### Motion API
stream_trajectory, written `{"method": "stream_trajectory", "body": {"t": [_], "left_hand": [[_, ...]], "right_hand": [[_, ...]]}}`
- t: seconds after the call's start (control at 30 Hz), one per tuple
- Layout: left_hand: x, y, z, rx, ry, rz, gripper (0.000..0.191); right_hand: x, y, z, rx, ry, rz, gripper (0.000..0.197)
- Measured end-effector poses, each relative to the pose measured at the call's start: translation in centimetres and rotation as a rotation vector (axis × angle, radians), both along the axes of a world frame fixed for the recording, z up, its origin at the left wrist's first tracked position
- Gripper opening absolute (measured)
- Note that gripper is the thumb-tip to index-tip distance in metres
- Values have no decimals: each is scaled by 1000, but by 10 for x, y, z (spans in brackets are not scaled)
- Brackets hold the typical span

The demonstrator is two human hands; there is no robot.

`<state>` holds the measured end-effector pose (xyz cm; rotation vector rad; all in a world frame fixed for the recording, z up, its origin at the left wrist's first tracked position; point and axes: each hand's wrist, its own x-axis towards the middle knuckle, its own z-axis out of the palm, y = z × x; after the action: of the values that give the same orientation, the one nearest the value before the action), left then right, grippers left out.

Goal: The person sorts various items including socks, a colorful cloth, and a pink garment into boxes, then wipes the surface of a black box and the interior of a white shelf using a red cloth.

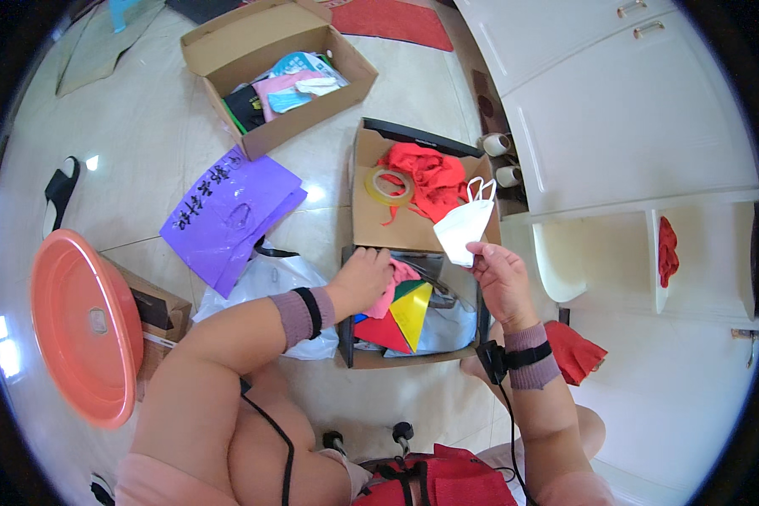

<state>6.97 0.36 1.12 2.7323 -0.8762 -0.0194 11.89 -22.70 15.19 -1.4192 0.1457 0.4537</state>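
Observation:
Between the fingertips of my right hand (501, 278) is a white folding face mask (467, 222), its ear loops pointing up. It is held over the hinge side of an open cardboard box (411, 362). My left hand (365, 279) grips a pink cloth (382, 303) at the left part of that box. Below the cloth lies a flat piece with red, yellow, green and blue panels (411, 316). On the opened lid (368, 224) rest a crumpled red cloth (431, 174) and a roll of clear tape (389, 186).
Beyond stands another open cardboard box (313, 129) with masks and cloths inside. A purple bag (234, 215) bearing writing and a white plastic bag (291, 269) lie left. Further left is an orange basin (69, 322). White cabinets (626, 120) line the right.

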Motion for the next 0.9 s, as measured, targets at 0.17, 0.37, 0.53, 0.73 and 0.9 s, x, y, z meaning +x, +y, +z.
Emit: {"method": "stream_trajectory", "body": {"t": [0.17,0.37,0.53,0.73,0.9], "left_hand": [[0,0,0,-18,10,-51,32],[-12,2,-44,-713,365,7,44],[0,2,-1,-116,-3,-55,27],[0,11,5,-77,107,-69,27],[-1,2,-3,-119,-45,26,25]], "right_hand": [[-1,90,-11,-247,-51,202,23],[4,174,-18,-98,-200,757,30],[95,79,-99,-936,-340,610,38],[150,70,-106,-1146,-396,535,91],[179,76,-128,-1113,-205,664,96]]}}
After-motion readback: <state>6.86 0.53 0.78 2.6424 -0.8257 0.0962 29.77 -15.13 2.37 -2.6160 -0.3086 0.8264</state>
